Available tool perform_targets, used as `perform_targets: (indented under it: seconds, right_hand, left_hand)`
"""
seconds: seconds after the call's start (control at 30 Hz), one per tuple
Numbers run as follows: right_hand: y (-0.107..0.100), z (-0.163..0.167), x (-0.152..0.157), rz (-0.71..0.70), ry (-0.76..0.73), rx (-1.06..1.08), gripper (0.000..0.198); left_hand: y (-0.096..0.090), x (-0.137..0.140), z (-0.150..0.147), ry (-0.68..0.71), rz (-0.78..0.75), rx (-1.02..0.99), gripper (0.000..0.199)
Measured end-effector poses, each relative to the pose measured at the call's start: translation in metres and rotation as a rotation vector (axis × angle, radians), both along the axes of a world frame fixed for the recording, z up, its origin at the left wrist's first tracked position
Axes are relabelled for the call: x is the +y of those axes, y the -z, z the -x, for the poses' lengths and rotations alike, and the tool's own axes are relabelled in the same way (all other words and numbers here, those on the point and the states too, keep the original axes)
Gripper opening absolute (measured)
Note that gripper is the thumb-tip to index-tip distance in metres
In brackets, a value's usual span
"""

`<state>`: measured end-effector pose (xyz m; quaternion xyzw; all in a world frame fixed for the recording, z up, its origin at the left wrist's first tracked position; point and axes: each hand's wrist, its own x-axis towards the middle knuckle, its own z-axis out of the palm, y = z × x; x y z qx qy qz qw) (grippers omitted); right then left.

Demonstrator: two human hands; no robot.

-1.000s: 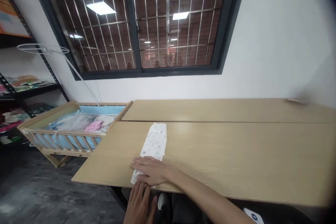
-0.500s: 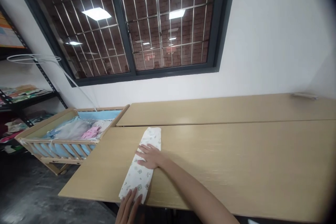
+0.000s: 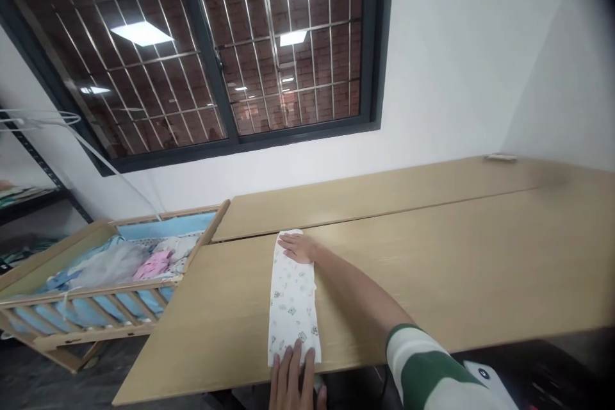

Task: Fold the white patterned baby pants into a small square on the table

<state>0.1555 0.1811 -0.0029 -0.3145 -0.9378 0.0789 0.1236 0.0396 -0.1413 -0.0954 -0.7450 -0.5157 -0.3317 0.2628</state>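
Head view: the right hand (image 3: 298,248) is laid flat, fingers loosely spread, on the far end of a printed white cloth (image 3: 293,301), and the near end is touched by the left hand's extended fingers, nothing pinched. The cloth, set lengthwise on the wooden table (image 3: 408,269), looks pretty much flattened into a strip already; whether any smoothing is left can't really be judged, since both ends are partly covered. Layers can't be counted, the left wrist is cut off, and so is the crib (image 3: 120,285).

No legible txt, nos. or signs; dark mark (image 3: 483,373) on white obj. (image 3: 496,392) unreadable
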Motion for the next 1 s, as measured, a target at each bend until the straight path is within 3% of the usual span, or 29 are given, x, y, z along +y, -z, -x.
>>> perform_targets:
  seconds: [0.13, 0.3, 0.43, 0.53, 0.6, 0.7, 0.8, 0.9, 1.0]
  right_hand:
    - [-0.023, -0.003, -0.039, -0.060, 0.068, 0.059, 0.054]
    - [-0.040, -0.024, -0.142, 0.015, 0.099, 0.184, 0.032]
    - [-0.038, -0.048, -0.230, 0.175, 0.025, 0.258, 0.029]
    - [-0.023, -0.060, -0.274, 0.160, 0.045, 0.249, 0.037]
    - [-0.009, -0.064, -0.290, 0.084, 0.077, 0.242, 0.039]
    - [0.010, -0.065, -0.305, -0.048, 0.116, 0.254, 0.027]
    - [0.019, -0.065, -0.317, -0.130, 0.138, 0.295, 0.022]
    - [0.012, -0.069, -0.332, -0.099, 0.149, 0.343, 0.022]
    - [-0.011, -0.077, -0.347, 0.006, 0.129, 0.407, 0.021]
  left_hand:
    - [-0.029, 0.001, 0.013, 0.128, 0.103, -0.013, 0.039]
    - [-0.057, -0.006, 0.052, 0.200, 0.326, -0.128, 0.030]
    - [-0.058, -0.011, 0.071, 0.275, 0.413, -0.110, 0.028]
    - [-0.049, -0.012, 0.078, 0.308, 0.409, -0.089, 0.033]
    - [-0.044, -0.014, 0.081, 0.328, 0.397, -0.070, 0.036]
    - [-0.042, -0.017, 0.083, 0.368, 0.399, -0.028, 0.043]
    - [-0.047, -0.025, 0.081, 0.402, 0.410, 0.014, 0.048]
    - [-0.056, -0.037, 0.074, 0.434, 0.396, 0.011, 0.046]
    - [-0.073, -0.051, 0.065, 0.467, 0.381, -0.039, 0.037]
